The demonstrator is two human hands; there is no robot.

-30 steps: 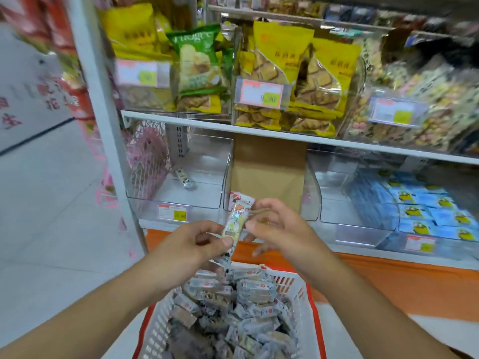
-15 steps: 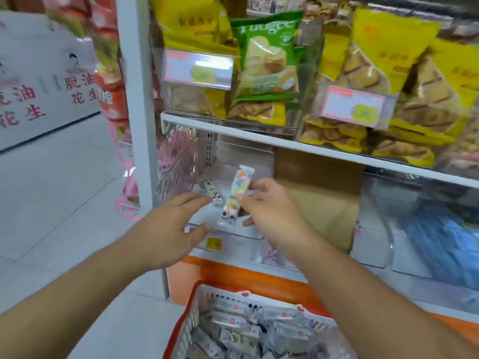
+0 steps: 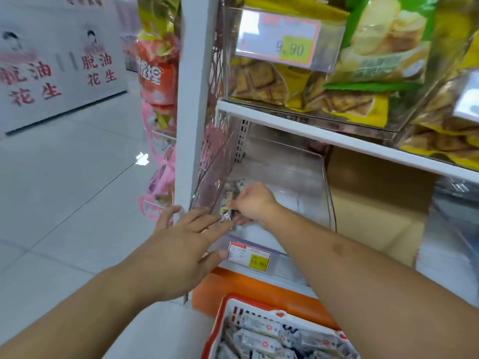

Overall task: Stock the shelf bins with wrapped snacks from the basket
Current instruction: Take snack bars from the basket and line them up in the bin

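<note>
My right hand [image 3: 252,204] reaches into the clear plastic shelf bin [image 3: 305,182] on the lower shelf and pinches a wrapped snack [image 3: 226,209] near the bin's left wall. Another snack [image 3: 237,183] lies just behind it in the bin. My left hand [image 3: 178,244] hovers with fingers spread at the bin's front left corner, holding nothing. The white basket with a red rim [image 3: 228,310] sits below at the bottom, holding several wrapped snacks [image 3: 269,338].
A white shelf post [image 3: 193,99] stands left of the bin. The upper shelf [image 3: 324,133] carries bins of yellow and green biscuit bags. A brown cardboard box [image 3: 375,200] fills the spot to the right. A price tag [image 3: 248,255] hangs on the bin front. Tiled floor lies left.
My right hand has carried the snack from above the basket forward into the bin. My left hand let go of it and spread open. My view moved closer and leftward.
</note>
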